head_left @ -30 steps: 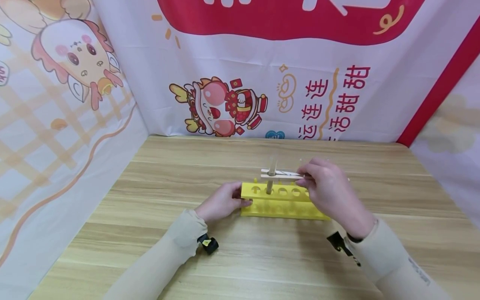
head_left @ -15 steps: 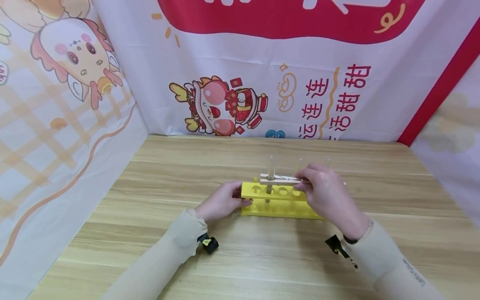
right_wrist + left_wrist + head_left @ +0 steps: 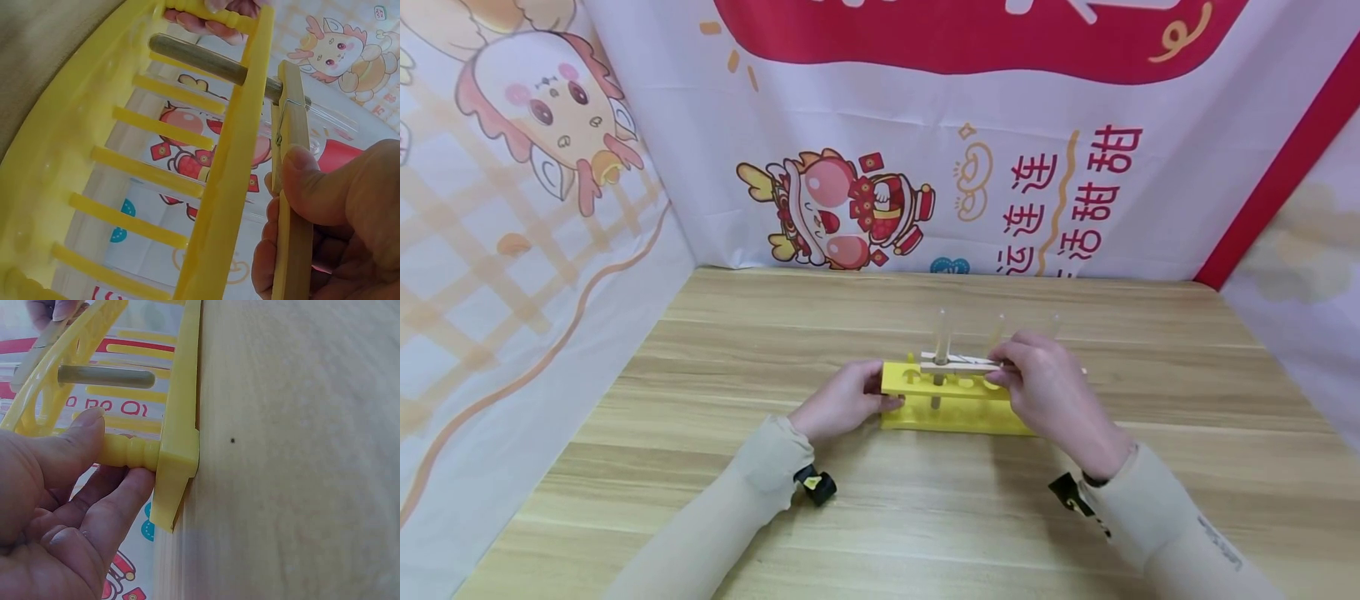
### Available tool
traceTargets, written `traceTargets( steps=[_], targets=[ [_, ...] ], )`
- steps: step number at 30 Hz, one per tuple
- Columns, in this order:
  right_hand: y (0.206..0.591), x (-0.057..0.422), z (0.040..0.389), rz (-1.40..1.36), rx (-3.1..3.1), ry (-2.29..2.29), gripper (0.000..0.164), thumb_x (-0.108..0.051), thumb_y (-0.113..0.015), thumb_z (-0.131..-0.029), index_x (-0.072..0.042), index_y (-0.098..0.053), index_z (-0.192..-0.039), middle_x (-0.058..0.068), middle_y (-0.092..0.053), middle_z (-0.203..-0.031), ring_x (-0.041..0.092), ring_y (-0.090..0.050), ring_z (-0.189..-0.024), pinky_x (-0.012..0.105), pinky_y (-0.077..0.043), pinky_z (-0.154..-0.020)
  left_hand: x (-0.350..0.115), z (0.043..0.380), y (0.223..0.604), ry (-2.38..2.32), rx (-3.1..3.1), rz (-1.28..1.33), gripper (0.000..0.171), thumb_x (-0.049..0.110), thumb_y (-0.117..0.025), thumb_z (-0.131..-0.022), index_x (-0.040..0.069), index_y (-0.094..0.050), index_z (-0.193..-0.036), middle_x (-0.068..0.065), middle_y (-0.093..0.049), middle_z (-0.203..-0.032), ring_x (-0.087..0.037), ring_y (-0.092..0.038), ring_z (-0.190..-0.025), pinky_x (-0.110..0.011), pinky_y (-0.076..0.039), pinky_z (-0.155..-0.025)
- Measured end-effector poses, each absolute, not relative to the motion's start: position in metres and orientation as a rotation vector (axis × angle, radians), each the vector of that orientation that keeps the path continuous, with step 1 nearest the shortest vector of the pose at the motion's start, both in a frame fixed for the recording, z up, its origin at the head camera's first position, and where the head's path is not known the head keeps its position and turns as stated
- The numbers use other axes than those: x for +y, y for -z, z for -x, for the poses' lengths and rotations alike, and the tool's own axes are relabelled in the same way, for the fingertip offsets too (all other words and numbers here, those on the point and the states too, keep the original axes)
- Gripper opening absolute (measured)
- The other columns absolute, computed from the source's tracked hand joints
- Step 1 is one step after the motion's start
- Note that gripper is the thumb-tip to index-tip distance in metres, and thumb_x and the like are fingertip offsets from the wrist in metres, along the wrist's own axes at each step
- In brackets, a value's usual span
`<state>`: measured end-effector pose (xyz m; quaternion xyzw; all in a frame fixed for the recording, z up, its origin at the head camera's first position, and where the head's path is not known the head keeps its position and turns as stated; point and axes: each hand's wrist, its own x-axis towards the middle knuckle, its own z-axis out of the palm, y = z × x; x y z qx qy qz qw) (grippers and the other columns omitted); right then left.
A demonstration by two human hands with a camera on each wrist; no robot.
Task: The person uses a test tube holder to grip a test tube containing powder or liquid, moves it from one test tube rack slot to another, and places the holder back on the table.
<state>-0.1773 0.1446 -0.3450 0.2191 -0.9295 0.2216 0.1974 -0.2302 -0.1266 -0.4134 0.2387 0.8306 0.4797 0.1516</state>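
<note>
A yellow test tube rack stands on the table. At its left end my left hand grips the end post between thumb and fingers. My right hand pinches a wooden test tube clamp, thumb on one side and curled fingers on the other. The clamp's jaws hold a glass test tube with grey-brown contents in its lower part. That tube passes upright through the second hole from the left. In the right wrist view its rounded bottom lies near the rack's base; contact cannot be told.
Two clear glass tubes, one left and one right, rise behind the rack, partly hidden by my right hand. Yellow pegs line the rack. A printed cloth hangs beyond the wooden table's back edge.
My right hand has lowered the clamp and test tube, so the tube sits deeper through the rack's hole. The left hand has stayed on the rack's end.
</note>
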Motion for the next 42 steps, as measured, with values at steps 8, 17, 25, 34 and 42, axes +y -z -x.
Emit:
traceTargets(
  steps=[8, 17, 25, 34, 42],
  targets=[
    [0.349, 0.145, 0.177, -0.609, -2.609, -0.615, 0.011, -0.001, -0.081, -0.081, -0.002, -0.073, -0.088, 0.003, -0.062, -0.079, 0.019, -0.056, -0.070, 0.035, -0.054, -0.064, -0.126, 0.230, 0.413, -1.366, 2.401, -0.694, 0.024, 0.010, -0.071, -0.092, 0.016, -0.065, -0.114, 0.005, -0.069, -0.111, -0.010, -0.064, -0.101, -0.029, -0.053, -0.089],
    [0.353, 0.143, 0.177, -0.601, -2.624, -0.628, 0.013, -0.001, -0.082, -0.079, -0.002, -0.074, -0.089, 0.004, -0.065, -0.082, 0.019, -0.059, -0.073, 0.036, -0.056, -0.067, -0.126, 0.229, 0.412, -1.376, 2.396, -0.680, 0.021, 0.010, -0.072, -0.092, 0.016, -0.065, -0.111, -0.001, -0.069, -0.110, -0.011, -0.064, -0.100, -0.031, -0.053, -0.088],
    [0.355, 0.143, 0.177, -0.608, -2.603, -0.623, 0.012, 0.000, -0.082, -0.079, -0.002, -0.074, -0.088, 0.004, -0.065, -0.083, 0.020, -0.061, -0.074, 0.037, -0.057, -0.067, -0.126, 0.229, 0.412, -1.362, 2.406, -0.693, 0.022, 0.010, -0.071, -0.092, 0.015, -0.065, -0.112, 0.000, -0.069, -0.110, -0.011, -0.064, -0.100, -0.030, -0.053, -0.089],
    [0.357, 0.144, 0.177, -0.621, -2.587, -0.627, 0.011, 0.000, -0.082, -0.080, -0.001, -0.073, -0.087, 0.004, -0.064, -0.082, 0.020, -0.061, -0.074, 0.037, -0.056, -0.067, -0.126, 0.228, 0.410, -1.356, 2.415, -0.691, 0.021, 0.010, -0.071, -0.092, 0.016, -0.065, -0.112, 0.004, -0.068, -0.109, -0.011, -0.064, -0.101, -0.031, -0.053, -0.089],
    [0.358, 0.145, 0.177, -0.628, -2.577, -0.622, 0.011, 0.000, -0.081, -0.080, -0.001, -0.073, -0.087, 0.003, -0.064, -0.081, 0.020, -0.061, -0.074, 0.039, -0.056, -0.068, -0.126, 0.228, 0.411, -1.351, 2.423, -0.700, 0.021, 0.011, -0.071, -0.092, 0.016, -0.065, -0.112, 0.005, -0.068, -0.109, -0.010, -0.064, -0.101, -0.030, -0.053, -0.089]
  ],
)
